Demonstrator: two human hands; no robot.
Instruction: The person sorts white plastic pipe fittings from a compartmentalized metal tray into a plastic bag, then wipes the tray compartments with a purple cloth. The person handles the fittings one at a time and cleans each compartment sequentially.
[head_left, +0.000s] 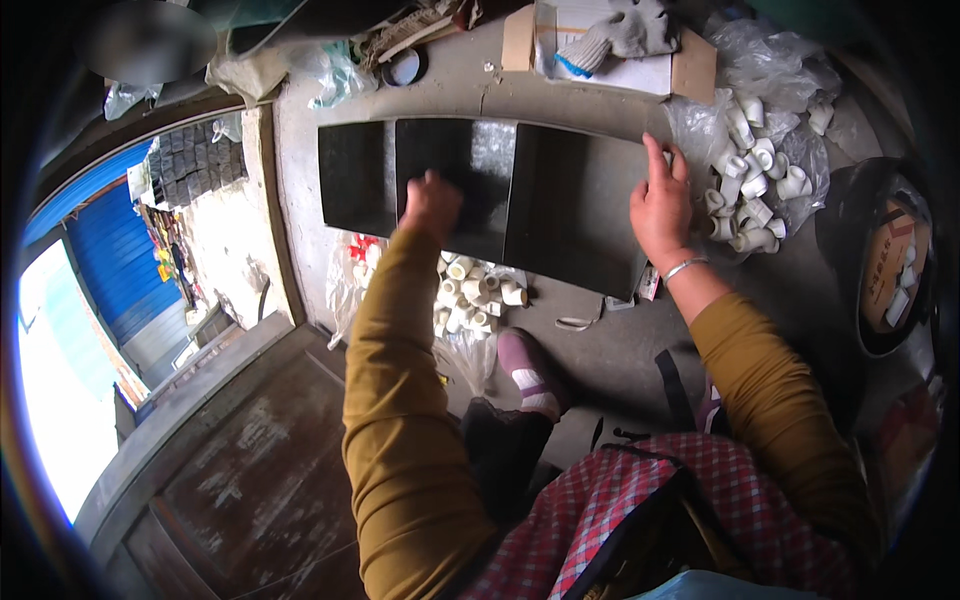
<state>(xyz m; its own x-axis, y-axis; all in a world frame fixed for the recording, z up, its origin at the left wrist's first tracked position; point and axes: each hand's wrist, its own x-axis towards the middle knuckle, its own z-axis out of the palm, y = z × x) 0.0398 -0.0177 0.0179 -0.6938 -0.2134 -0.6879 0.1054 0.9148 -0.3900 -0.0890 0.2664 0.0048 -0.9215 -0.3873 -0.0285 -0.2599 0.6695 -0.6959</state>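
In front of me is a long dark metal tray (575, 190) with three compartments; I see nothing lying in them. My left hand (432, 205) is closed over the middle compartment, close to the left divider (397, 165). Its fingers are partly hidden, and I cannot make out what they hold. At the tray's right end my right hand (662, 210) touches the end wall, its fingers stretched out and pointing away from me. Just below the tray's near edge is a heap of white plastic pipe fittings (470, 295).
More white pipe fittings (750, 190) lie on clear plastic at the right. A cardboard box (620, 75) with a knitted glove (625, 40) stands beyond the tray. A tape roll (403, 67) is at the far left, a round black container (890, 260) at the right. My shoe (525, 355) is nearby.
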